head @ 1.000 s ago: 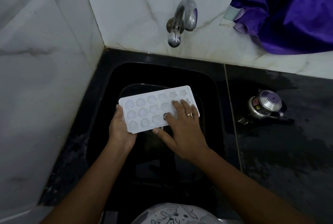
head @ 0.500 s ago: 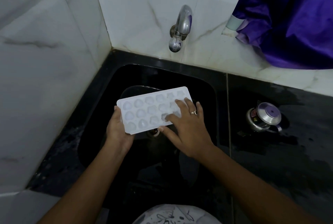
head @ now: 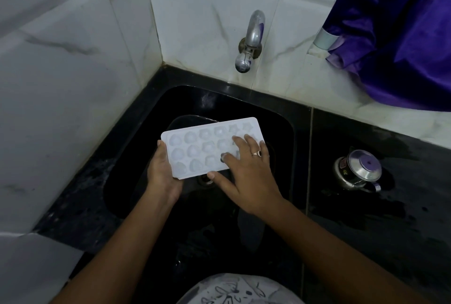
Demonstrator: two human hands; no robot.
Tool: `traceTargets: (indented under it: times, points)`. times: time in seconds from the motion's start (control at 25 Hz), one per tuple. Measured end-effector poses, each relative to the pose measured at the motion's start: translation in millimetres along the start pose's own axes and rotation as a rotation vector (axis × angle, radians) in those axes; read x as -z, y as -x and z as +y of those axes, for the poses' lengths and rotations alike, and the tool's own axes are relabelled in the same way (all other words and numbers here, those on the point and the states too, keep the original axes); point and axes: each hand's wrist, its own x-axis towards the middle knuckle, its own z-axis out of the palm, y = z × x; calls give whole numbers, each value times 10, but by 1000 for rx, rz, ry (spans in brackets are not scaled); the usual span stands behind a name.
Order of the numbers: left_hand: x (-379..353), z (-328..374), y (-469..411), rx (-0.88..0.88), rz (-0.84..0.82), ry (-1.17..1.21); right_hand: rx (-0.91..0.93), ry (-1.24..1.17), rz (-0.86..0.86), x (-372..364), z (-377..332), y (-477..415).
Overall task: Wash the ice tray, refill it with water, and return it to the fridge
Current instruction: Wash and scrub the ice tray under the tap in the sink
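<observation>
Barely anything's shifted: my left hand (head: 162, 174) grips the ice tray (head: 195, 149) over the sink (head: 275, 132), right hand (head: 246, 176) flat on its cells. Tap (head: 251, 39) behind, steel pot (head: 358, 169) on the surface (head: 390, 230) rightward.

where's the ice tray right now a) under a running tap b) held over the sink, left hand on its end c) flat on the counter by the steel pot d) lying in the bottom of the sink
b: the left hand grips the ice tray by its end above the sink, with the right hand flat on top.
</observation>
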Motion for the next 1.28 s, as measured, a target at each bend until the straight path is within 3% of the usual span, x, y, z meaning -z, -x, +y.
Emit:
traceTargets:
  times: [0.4,0.56,0.72,0.88,1.04,1.28]
  points:
    - [96,-37,-4,-37,48,18,63,11,-6,-18,138,29]
    - [24,-78,60,-31,43,25,-7,-29,0,7,81,-55]
    - [43,-48,50,-32,69,18,85,17,-13,-22,182,32]
    - [-47,-109,140,-20,74,0,-7,-27,-10,9,119,-36]
    - [16,-55,103,-28,73,-7,86,19,-10,-48,194,56]
    - [19,-102,114,-20,58,-5,21,3,7,-51,89,24]
